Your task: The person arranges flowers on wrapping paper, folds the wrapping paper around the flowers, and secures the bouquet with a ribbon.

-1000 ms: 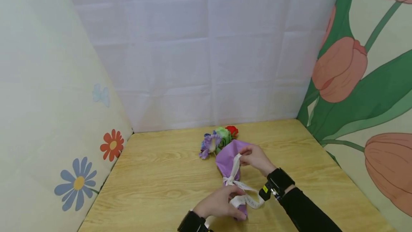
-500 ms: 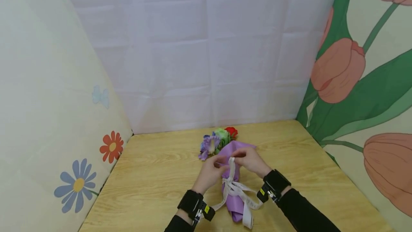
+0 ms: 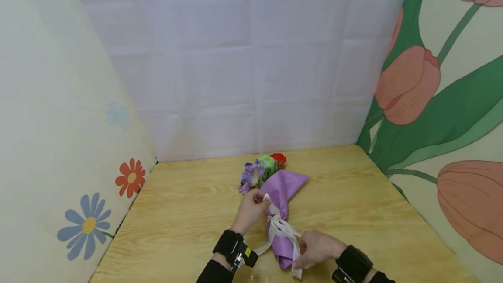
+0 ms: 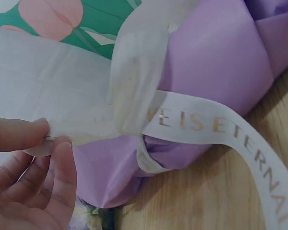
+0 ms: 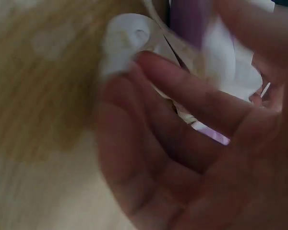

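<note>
A bouquet in purple wrapping paper [image 3: 280,189] lies on the table, tied round its narrow part with white ribbon [image 3: 280,226]. Gold letters run along the ribbon in the left wrist view. My left hand [image 3: 250,211] pinches one end of the ribbon between thumb and fingers, left of the wrap and above the knot. Lower down on the right, my right hand [image 3: 319,248] is beside a hanging ribbon tail [image 3: 297,270]. Its thumb and bent fingers look apart in the blurred right wrist view, with white ribbon close behind the fingertips.
Purple, green and red artificial flowers [image 3: 267,167] stick out at the wrap's far end. The wooden table [image 3: 188,213] meets a white cloth backdrop [image 3: 204,77] behind, with flower-printed walls at both sides.
Both hands were together at the raised ribbon end. The left has kept it and drawn it leftward; the right has let go and come down to the tail at the lower right.
</note>
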